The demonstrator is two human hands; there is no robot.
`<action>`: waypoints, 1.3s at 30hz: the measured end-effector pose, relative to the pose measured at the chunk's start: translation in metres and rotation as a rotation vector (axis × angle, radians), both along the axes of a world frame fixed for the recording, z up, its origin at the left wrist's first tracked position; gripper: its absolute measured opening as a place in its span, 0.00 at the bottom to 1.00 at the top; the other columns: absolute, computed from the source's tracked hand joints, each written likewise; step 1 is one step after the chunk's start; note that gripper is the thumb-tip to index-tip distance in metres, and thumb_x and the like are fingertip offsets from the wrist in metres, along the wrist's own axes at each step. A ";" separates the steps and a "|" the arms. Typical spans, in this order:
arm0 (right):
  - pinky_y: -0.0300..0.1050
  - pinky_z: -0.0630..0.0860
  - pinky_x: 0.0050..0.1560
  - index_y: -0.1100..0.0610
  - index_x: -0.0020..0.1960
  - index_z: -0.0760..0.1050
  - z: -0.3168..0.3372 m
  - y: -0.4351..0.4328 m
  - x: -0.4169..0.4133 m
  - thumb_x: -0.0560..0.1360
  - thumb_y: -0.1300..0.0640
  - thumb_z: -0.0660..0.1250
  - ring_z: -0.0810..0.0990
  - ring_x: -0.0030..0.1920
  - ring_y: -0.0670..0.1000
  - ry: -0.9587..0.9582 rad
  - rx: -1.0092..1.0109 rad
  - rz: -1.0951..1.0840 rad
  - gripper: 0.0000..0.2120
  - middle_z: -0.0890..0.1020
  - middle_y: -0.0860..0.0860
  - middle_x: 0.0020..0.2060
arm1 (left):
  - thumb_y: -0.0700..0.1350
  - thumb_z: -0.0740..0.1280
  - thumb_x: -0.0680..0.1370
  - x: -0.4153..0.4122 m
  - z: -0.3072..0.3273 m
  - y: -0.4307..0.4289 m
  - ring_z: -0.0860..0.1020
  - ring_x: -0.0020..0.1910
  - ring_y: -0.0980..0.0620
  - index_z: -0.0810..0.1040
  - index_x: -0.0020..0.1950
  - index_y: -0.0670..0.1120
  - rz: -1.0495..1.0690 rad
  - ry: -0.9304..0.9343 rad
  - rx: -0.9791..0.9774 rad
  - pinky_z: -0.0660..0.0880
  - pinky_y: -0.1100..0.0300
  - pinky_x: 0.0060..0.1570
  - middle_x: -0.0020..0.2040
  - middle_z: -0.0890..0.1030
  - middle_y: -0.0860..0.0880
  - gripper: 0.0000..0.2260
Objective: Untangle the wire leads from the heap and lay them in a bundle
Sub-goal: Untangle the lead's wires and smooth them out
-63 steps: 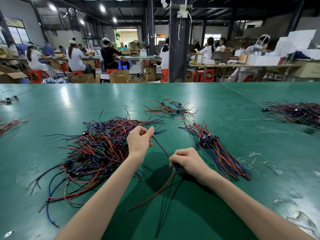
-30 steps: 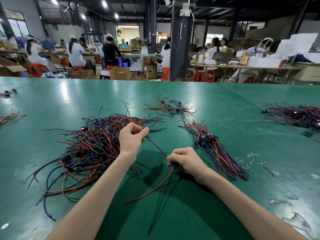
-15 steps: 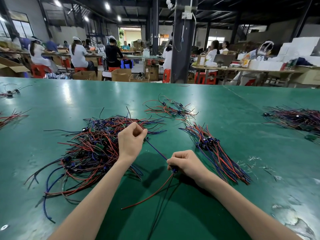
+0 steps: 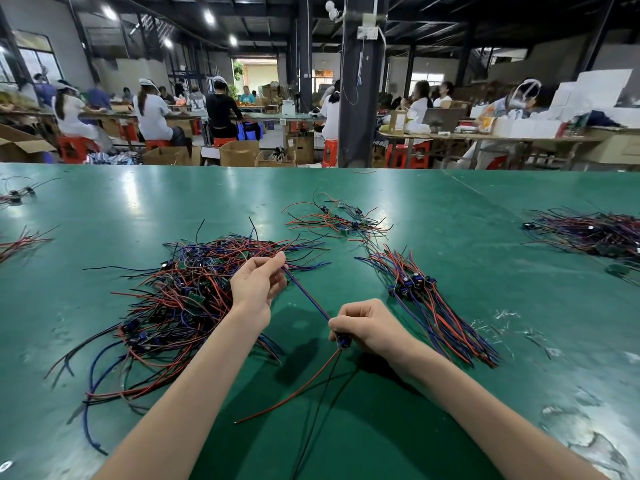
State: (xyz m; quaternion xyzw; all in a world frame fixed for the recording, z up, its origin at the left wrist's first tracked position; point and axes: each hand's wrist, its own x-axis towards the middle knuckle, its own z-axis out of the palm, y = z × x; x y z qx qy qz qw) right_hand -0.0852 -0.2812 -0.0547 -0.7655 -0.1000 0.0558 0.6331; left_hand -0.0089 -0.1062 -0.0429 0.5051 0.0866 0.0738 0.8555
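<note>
A tangled heap of red, blue and black wire leads [image 4: 173, 299] lies on the green table [image 4: 467, 237] to my left. A tidy bundle of leads [image 4: 426, 306] lies to the right of my hands. My left hand [image 4: 256, 285] pinches the far end of one wire lead [image 4: 308, 296], stretched taut above the heap's right edge. My right hand [image 4: 367, 327] grips that lead's small blue component, and its red and black tails hang down toward me.
A small loose cluster of leads [image 4: 339, 220] lies beyond the bundle. Another heap [image 4: 588, 233] sits at the far right, and more wires [image 4: 20, 240] at the left edge. White scraps [image 4: 505, 317] litter the table right of the bundle. Workers sit at benches behind.
My left hand has kept sliding along the blue wire, staying near the heap's edge. My right hand has held its place with the component.
</note>
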 end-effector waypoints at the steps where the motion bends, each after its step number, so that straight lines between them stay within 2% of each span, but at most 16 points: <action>1: 0.31 0.70 0.30 0.57 0.26 0.77 0.001 0.000 -0.001 0.72 0.69 0.66 0.74 0.25 0.44 0.010 -0.004 0.011 0.17 0.80 0.53 0.27 | 0.37 0.72 0.73 0.000 0.000 0.000 0.73 0.22 0.59 0.72 0.35 0.45 -0.016 0.012 -0.017 0.74 0.68 0.24 0.25 0.77 0.52 0.11; 5: 0.31 0.69 0.29 0.58 0.28 0.76 0.002 0.001 -0.004 0.73 0.68 0.66 0.74 0.25 0.45 0.068 -0.023 0.070 0.15 0.81 0.51 0.27 | 0.37 0.72 0.73 -0.002 0.001 -0.005 0.72 0.22 0.59 0.72 0.35 0.44 -0.038 -0.008 0.011 0.74 0.68 0.25 0.25 0.77 0.52 0.11; 13: 0.33 0.69 0.29 0.56 0.29 0.79 0.005 0.008 -0.013 0.74 0.65 0.67 0.75 0.27 0.47 0.119 -0.009 0.168 0.15 0.81 0.56 0.30 | 0.38 0.73 0.72 -0.005 -0.003 -0.011 0.72 0.23 0.59 0.75 0.36 0.43 -0.058 -0.018 0.082 0.74 0.68 0.26 0.29 0.78 0.49 0.09; 18: 0.28 0.63 0.21 0.66 0.39 0.76 0.011 0.011 -0.019 0.76 0.66 0.64 0.72 0.20 0.41 0.169 0.005 0.211 0.08 0.79 0.47 0.23 | 0.39 0.73 0.72 -0.007 -0.003 -0.013 0.73 0.24 0.59 0.75 0.37 0.43 -0.059 -0.059 0.104 0.74 0.68 0.26 0.29 0.78 0.49 0.08; 24: 0.27 0.65 0.24 0.67 0.37 0.76 0.012 0.011 -0.017 0.75 0.69 0.63 0.70 0.20 0.40 0.077 0.074 0.073 0.09 0.78 0.48 0.22 | 0.44 0.72 0.72 -0.004 -0.001 -0.012 0.75 0.26 0.59 0.78 0.41 0.42 -0.089 -0.044 0.013 0.75 0.68 0.27 0.34 0.80 0.49 0.06; 27: 0.30 0.68 0.28 0.65 0.34 0.77 0.010 0.011 -0.014 0.75 0.68 0.64 0.73 0.23 0.42 0.036 0.107 -0.020 0.11 0.79 0.48 0.23 | 0.49 0.72 0.67 -0.007 -0.001 -0.016 0.78 0.28 0.59 0.79 0.48 0.37 -0.210 0.026 0.000 0.77 0.68 0.28 0.37 0.83 0.47 0.18; 28: 0.29 0.66 0.26 0.65 0.34 0.77 0.010 0.011 -0.013 0.75 0.68 0.64 0.72 0.22 0.41 0.031 0.123 -0.057 0.11 0.79 0.48 0.23 | 0.49 0.71 0.68 -0.008 -0.002 -0.018 0.78 0.28 0.58 0.79 0.49 0.36 -0.253 0.044 0.023 0.77 0.68 0.28 0.38 0.83 0.47 0.18; 31: 0.28 0.62 0.21 0.64 0.32 0.76 0.011 0.009 -0.010 0.75 0.67 0.64 0.68 0.18 0.40 0.021 0.154 -0.159 0.13 0.78 0.49 0.22 | 0.44 0.68 0.74 -0.014 -0.004 -0.024 0.77 0.28 0.58 0.80 0.47 0.36 -0.432 0.057 0.101 0.76 0.68 0.29 0.38 0.84 0.46 0.11; 34: 0.28 0.60 0.20 0.63 0.32 0.77 0.011 0.005 -0.009 0.75 0.66 0.65 0.66 0.17 0.40 0.005 0.149 -0.214 0.13 0.77 0.52 0.23 | 0.42 0.70 0.70 -0.023 -0.006 -0.030 0.77 0.29 0.57 0.82 0.44 0.38 -0.596 0.024 0.219 0.76 0.67 0.32 0.38 0.83 0.46 0.08; 36: 0.30 0.58 0.20 0.63 0.31 0.77 0.010 0.005 -0.008 0.75 0.66 0.66 0.63 0.16 0.41 0.017 0.137 -0.229 0.13 0.76 0.54 0.23 | 0.42 0.71 0.68 -0.027 -0.008 -0.035 0.76 0.29 0.55 0.82 0.43 0.39 -0.622 0.000 0.296 0.76 0.64 0.35 0.36 0.83 0.46 0.08; 39: 0.32 0.56 0.20 0.61 0.30 0.76 0.010 0.005 -0.007 0.74 0.65 0.66 0.60 0.17 0.42 0.028 0.090 -0.234 0.14 0.75 0.57 0.25 | 0.38 0.72 0.71 -0.030 -0.009 -0.040 0.74 0.28 0.56 0.82 0.40 0.39 -0.557 -0.026 0.341 0.74 0.65 0.33 0.32 0.82 0.47 0.03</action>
